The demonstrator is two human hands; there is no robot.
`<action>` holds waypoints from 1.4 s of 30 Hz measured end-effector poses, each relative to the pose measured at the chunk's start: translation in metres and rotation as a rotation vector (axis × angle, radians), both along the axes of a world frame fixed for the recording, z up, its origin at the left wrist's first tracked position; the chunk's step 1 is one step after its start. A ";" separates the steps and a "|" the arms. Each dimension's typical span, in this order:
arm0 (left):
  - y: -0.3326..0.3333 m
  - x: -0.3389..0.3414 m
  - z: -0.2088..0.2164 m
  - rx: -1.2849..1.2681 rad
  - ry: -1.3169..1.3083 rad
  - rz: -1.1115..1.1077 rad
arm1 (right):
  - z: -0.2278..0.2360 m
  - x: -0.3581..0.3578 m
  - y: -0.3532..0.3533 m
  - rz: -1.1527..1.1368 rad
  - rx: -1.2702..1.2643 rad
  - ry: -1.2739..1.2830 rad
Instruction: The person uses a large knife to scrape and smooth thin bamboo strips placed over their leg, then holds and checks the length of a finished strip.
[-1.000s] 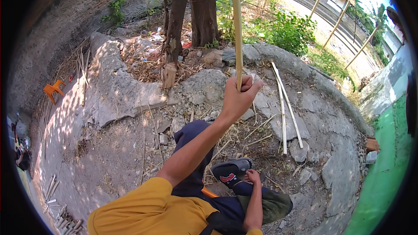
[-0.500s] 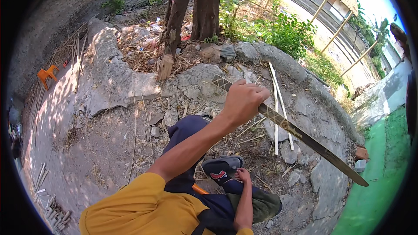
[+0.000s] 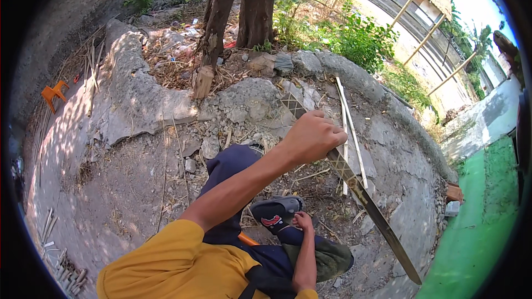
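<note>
My left hand (image 3: 315, 137), fingers wrapped tight, grips a long machete (image 3: 382, 221) partway along its length, above the ground in front of me. Criss-cross markings show on both sides of my fist, and the dark, narrow end slants down to the lower right. My right hand (image 3: 302, 221) is small in the view and loosely curled, resting by my bent leg and the dark grey shoe (image 3: 275, 209) with a red mark. Nothing shows in its fingers. My other knee (image 3: 235, 160), in dark blue trousers, is raised under my left forearm.
Two pale wooden strips (image 3: 350, 133) lie on the broken concrete beyond the machete. A tree trunk (image 3: 257, 8) rises behind a low rubble edge. An orange stool (image 3: 54, 95) stands far left; cut sticks (image 3: 69, 274) lie lower left. A green wall (image 3: 471, 216) runs along the right.
The machete's far end has swung down and toward me, so it slants more steeply. My left hand has shifted slightly downward. My right hand stays by the shoe.
</note>
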State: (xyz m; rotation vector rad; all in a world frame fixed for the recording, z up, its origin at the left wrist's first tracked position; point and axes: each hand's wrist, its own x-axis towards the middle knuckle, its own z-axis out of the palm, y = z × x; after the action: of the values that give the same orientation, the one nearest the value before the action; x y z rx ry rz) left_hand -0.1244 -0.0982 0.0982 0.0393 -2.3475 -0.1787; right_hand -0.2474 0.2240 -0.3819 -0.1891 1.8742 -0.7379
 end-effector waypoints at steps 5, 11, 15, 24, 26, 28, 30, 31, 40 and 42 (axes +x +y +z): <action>0.002 -0.001 -0.002 -0.004 -0.037 -0.035 | 0.004 0.002 -0.003 -0.001 0.009 -0.014; 0.001 0.001 0.002 0.010 -0.030 -0.025 | 0.003 0.001 -0.001 -0.048 -0.007 -0.001; 0.000 0.000 -0.001 0.005 -0.019 -0.026 | 0.006 0.004 -0.003 -0.054 -0.015 -0.009; 0.000 0.000 0.000 0.012 -0.026 -0.035 | 0.013 0.005 -0.004 -0.043 0.010 0.024; 0.000 0.000 -0.001 0.014 -0.027 -0.035 | 0.012 0.005 -0.005 -0.042 0.013 0.026; 0.000 0.000 -0.001 0.012 -0.019 -0.035 | 0.011 0.005 -0.005 -0.037 0.012 0.028; 0.000 0.000 -0.002 0.011 -0.010 -0.035 | 0.010 0.005 -0.004 -0.031 0.011 0.031; 0.000 0.000 0.000 0.015 -0.027 -0.035 | 0.009 0.004 -0.004 -0.030 0.008 0.032; -0.001 0.000 -0.002 0.025 -0.081 -0.017 | 0.007 0.003 -0.003 -0.017 0.011 0.015; -0.002 0.000 -0.004 0.025 -0.110 -0.003 | 0.009 0.004 -0.004 0.001 0.016 0.012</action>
State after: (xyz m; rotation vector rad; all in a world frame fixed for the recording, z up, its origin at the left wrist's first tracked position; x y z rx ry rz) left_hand -0.1241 -0.0999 0.0943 0.0595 -2.4554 -0.2120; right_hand -0.2429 0.2195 -0.3733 -0.1843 1.8911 -0.7222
